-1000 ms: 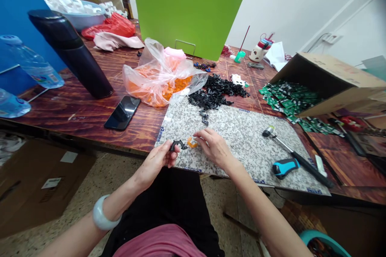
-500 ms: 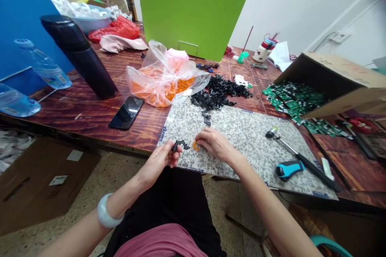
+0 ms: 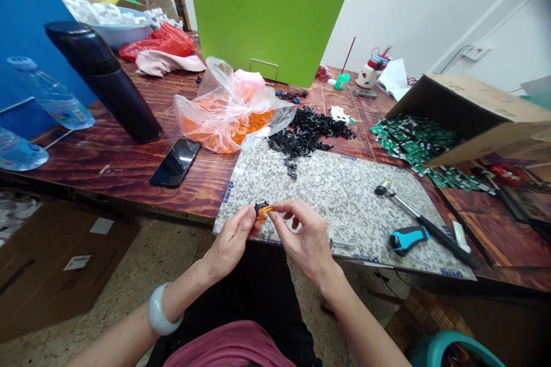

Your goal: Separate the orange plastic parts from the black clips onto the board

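Observation:
Between finger and thumb, my left hand (image 3: 235,235) pinches a small black curved plastic part (image 3: 259,206) above the front edge of the speckled board (image 3: 344,183). My right hand (image 3: 303,229) is closed on a small orange curved plastic part (image 3: 266,210), which meets the black one. Whether the two are joined I cannot tell, as fingers cover some of both. Beyond my hands lies a heap of black plastic parts (image 3: 301,132), a few of them spilling onto the board. A clear plastic bag (image 3: 215,109) holding orange parts stands left of the heap.
A rubber-headed mallet (image 3: 404,206) and a blue-black tool handle (image 3: 408,239) rest at the board's right. Green circuit boards (image 3: 413,137) spill from a cardboard box (image 3: 473,103). A phone (image 3: 175,163) and a dark flask (image 3: 107,86) are at left; a teal bin (image 3: 456,344) stands below right.
My right hand has brought the orange part up from the board to the black part in my left hand. The fingers of both hands are now close together.

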Demonstrator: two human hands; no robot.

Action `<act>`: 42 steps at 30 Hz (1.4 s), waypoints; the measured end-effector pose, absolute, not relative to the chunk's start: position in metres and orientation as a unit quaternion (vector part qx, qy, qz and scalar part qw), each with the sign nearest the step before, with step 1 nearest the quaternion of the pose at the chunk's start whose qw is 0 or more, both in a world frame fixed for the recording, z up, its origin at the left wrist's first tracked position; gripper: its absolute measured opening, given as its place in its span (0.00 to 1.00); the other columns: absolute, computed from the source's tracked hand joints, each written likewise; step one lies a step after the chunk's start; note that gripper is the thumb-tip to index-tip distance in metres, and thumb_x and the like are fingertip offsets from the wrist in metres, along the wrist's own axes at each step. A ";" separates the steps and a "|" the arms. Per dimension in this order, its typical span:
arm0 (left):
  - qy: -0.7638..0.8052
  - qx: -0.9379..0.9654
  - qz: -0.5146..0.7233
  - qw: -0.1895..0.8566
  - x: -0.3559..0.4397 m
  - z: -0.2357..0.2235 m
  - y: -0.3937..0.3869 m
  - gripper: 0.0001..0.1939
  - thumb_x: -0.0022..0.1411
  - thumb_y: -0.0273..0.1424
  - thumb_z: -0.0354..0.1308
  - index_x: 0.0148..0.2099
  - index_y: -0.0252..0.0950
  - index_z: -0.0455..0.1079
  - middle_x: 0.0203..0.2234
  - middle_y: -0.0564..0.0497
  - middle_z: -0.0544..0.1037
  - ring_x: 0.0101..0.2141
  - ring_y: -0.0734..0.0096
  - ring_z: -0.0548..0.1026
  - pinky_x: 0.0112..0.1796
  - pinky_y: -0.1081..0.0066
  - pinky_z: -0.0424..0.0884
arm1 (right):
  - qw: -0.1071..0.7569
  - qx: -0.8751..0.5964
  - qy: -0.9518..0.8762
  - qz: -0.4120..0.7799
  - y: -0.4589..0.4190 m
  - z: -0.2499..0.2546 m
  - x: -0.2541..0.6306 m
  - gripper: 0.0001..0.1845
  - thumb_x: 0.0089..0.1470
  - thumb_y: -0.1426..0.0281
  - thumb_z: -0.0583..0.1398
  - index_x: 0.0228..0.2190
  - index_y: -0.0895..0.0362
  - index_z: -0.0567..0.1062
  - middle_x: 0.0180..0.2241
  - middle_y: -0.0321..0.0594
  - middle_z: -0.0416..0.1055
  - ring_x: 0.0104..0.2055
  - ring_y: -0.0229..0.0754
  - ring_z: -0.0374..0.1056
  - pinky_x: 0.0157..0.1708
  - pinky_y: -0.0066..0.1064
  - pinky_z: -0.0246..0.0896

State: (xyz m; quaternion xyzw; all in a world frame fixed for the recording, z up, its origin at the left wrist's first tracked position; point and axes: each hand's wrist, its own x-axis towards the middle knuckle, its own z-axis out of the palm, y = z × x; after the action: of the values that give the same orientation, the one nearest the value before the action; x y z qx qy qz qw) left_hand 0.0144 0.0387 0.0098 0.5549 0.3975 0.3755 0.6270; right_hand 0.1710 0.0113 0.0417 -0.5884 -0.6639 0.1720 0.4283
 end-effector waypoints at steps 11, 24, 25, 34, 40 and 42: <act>0.410 0.655 0.340 0.535 0.014 0.011 0.031 0.13 0.68 0.38 0.45 0.37 0.36 0.64 0.26 0.55 0.66 0.28 0.71 0.65 0.30 0.73 0.61 | 0.426 -0.606 -0.657 0.138 0.007 0.036 0.160 0.04 0.54 0.74 0.58 0.32 0.55 0.73 0.30 0.39 0.71 0.34 0.41 0.66 0.33 0.32 0.61; 0.410 0.683 0.350 0.493 0.012 0.019 0.030 0.11 0.67 0.34 0.45 0.34 0.37 0.64 0.24 0.55 0.65 0.26 0.70 0.64 0.30 0.73 0.60 | 0.416 -0.605 -0.664 0.145 0.006 0.038 0.157 0.04 0.53 0.75 0.58 0.32 0.55 0.73 0.31 0.39 0.71 0.34 0.41 0.66 0.33 0.31 0.61; 0.409 0.684 0.349 0.493 0.012 0.020 0.030 0.11 0.67 0.34 0.45 0.34 0.37 0.64 0.24 0.55 0.65 0.26 0.70 0.64 0.30 0.73 0.60 | 0.415 -0.604 -0.664 0.148 0.005 0.038 0.158 0.04 0.53 0.75 0.58 0.32 0.55 0.73 0.31 0.39 0.71 0.34 0.41 0.66 0.33 0.31 0.61; 0.399 0.674 0.335 0.523 0.009 0.024 0.033 0.12 0.66 0.36 0.46 0.31 0.37 0.63 0.23 0.55 0.63 0.25 0.71 0.63 0.29 0.73 0.60 | 0.431 -0.567 -0.661 0.237 0.007 0.048 0.172 0.10 0.53 0.69 0.61 0.39 0.54 0.73 0.37 0.41 0.72 0.36 0.40 0.67 0.30 0.29 0.62; 0.356 0.721 0.300 0.513 0.006 0.026 0.033 0.11 0.67 0.33 0.44 0.33 0.37 0.63 0.24 0.55 0.64 0.26 0.71 0.63 0.29 0.73 0.60 | 0.436 -0.519 -0.655 0.335 0.009 0.042 0.179 0.10 0.55 0.66 0.59 0.40 0.55 0.75 0.36 0.40 0.74 0.35 0.38 0.68 0.32 0.29 0.63; 0.345 0.733 0.288 0.510 0.005 0.028 0.034 0.11 0.68 0.32 0.44 0.34 0.37 0.63 0.24 0.55 0.64 0.26 0.71 0.63 0.29 0.73 0.60 | 0.436 -0.512 -0.649 0.356 0.008 0.041 0.180 0.10 0.56 0.66 0.59 0.38 0.55 0.76 0.35 0.40 0.74 0.35 0.38 0.69 0.32 0.28 0.64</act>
State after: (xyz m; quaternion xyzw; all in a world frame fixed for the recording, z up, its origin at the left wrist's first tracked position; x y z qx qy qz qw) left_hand 0.0053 0.0336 0.0279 0.7332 0.3452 0.2885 0.5099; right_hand 0.1796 0.0082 0.0409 -0.5116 -0.6490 0.3561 0.4363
